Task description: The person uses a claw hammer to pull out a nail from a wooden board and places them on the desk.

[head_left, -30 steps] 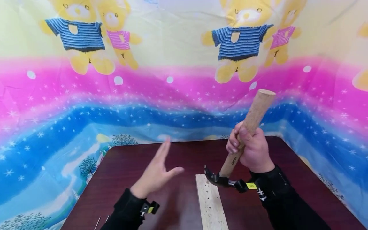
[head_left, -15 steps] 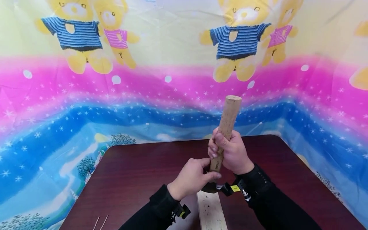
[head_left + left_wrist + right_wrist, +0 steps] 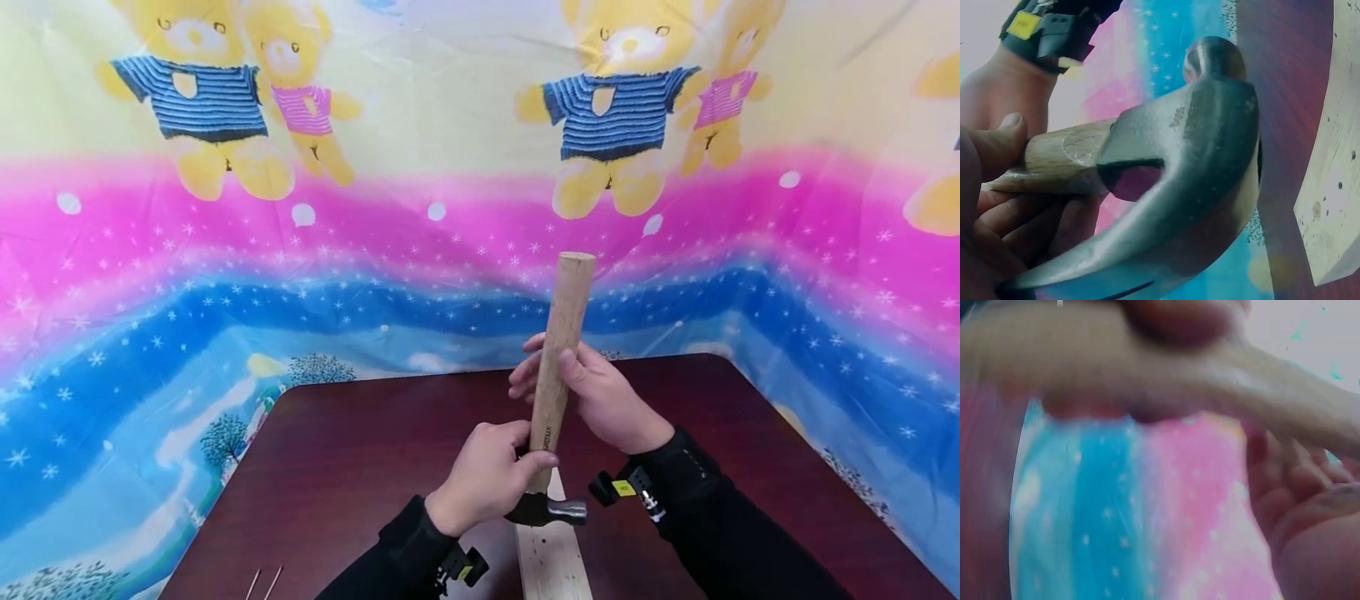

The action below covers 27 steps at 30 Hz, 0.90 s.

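Note:
A claw hammer (image 3: 558, 350) stands nearly upright, its pale wooden handle pointing up and its metal head (image 3: 1204, 137) down. Just above the head, my left hand (image 3: 483, 471) grips the handle between thumb and fingers. My right hand (image 3: 611, 400) is beside the middle of the handle with loosened fingers behind it. Its thumb lies at the handle's near side; whether it touches cannot be told. Under the hammer head lies a light wooden board (image 3: 553, 562) with small dark holes. The right wrist view is blurred, showing the handle across its top.
Two thin metal rods or nails (image 3: 262, 583) lie at the table's lower left. The dark reddish table (image 3: 375, 417) ends at a printed cloth backdrop (image 3: 450, 283) with bears and snowflakes.
My left hand came in from the left and took hold of the handle near the head. The hammer moved left and stands straighter. My right hand's fingers loosened from the handle.

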Available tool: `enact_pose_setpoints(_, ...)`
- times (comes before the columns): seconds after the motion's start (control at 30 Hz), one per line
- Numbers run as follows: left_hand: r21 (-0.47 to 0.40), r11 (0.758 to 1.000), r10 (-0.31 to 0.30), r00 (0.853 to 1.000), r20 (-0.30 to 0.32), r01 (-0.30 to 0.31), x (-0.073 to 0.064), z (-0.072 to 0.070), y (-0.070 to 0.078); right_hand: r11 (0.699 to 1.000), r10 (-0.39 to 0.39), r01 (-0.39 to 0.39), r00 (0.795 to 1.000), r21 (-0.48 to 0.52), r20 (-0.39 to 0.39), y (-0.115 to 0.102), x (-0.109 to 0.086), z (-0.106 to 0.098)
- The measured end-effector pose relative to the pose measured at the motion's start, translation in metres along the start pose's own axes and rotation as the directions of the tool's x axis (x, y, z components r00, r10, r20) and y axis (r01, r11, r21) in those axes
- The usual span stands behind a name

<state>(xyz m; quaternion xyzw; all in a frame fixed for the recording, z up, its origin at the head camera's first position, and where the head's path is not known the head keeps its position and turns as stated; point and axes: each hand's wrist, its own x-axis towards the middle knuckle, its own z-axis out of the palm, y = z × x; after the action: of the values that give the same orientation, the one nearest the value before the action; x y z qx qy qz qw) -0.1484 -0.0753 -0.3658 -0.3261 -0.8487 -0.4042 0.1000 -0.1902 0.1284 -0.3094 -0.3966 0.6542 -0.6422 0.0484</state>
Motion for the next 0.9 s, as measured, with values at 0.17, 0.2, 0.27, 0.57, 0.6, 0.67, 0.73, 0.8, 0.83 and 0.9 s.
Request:
enact_pose_setpoints(0.17, -0.02, 0.999, -0.043, 0.999, -0.008, 0.043, -0.01, -0.007, -0.005, 0.866, 0.12, -0.133, 0.991, -0.483, -0.058, 0.006, -0.005, -0.032)
enact_pose_setpoints(0.2, -0.024, 0.998, -0.054, 0.999, -0.01, 0.053, -0.013, -0.009, -0.007, 0.792, 0.14, -0.166, 0.986, -0.587, -0.09, 0.009, -0.005, -0.042)
enact_pose_setpoints(0.27, -0.041, 0.994, -0.101, 0.995, -0.001, 0.101, -0.02, -0.013, -0.011, 0.627, 0.204, -0.26, 0.965, -0.734, -0.167, 0.016, -0.003, -0.064)
enact_pose_setpoints(0.57, -0.054, 0.95, -0.304, 0.95, 0.068, 0.307, -0.046, -0.03, -0.029, 0.27, 0.433, -0.532, 0.812, -0.802, -0.392, 0.027, 0.002, -0.139)
enact_pose_setpoints(0.6, -0.057, 0.945, -0.317, 0.946, 0.074, 0.321, -0.048, -0.032, -0.032, 0.265, 0.432, -0.535, 0.81, -0.803, -0.397, 0.027, 0.003, -0.142)
enact_pose_setpoints(0.67, -0.078, 0.931, -0.349, 0.932, 0.094, 0.357, -0.053, -0.035, -0.037, 0.247, 0.428, -0.536, 0.808, -0.807, -0.405, 0.028, 0.005, -0.146)
enact_pose_setpoints(0.73, -0.13, 0.904, -0.392, 0.911, 0.125, 0.407, -0.058, -0.038, -0.042, 0.227, 0.423, -0.535, 0.807, -0.813, -0.413, 0.029, 0.006, -0.148)
enact_pose_setpoints(0.8, -0.189, 0.865, -0.44, 0.884, 0.159, 0.464, -0.064, -0.041, -0.046, 0.2, 0.423, -0.536, 0.802, -0.82, -0.421, 0.03, 0.008, -0.151)
enact_pose_setpoints(0.83, -0.219, 0.841, -0.464, 0.867, 0.181, 0.496, -0.068, -0.043, -0.048, 0.184, 0.425, -0.537, 0.798, -0.823, -0.426, 0.031, 0.008, -0.151)
enact_pose_setpoints(0.9, -0.27, 0.792, -0.505, 0.836, 0.214, 0.547, -0.076, -0.045, -0.053, 0.164, 0.426, -0.54, 0.793, -0.825, -0.434, 0.032, 0.008, -0.154)
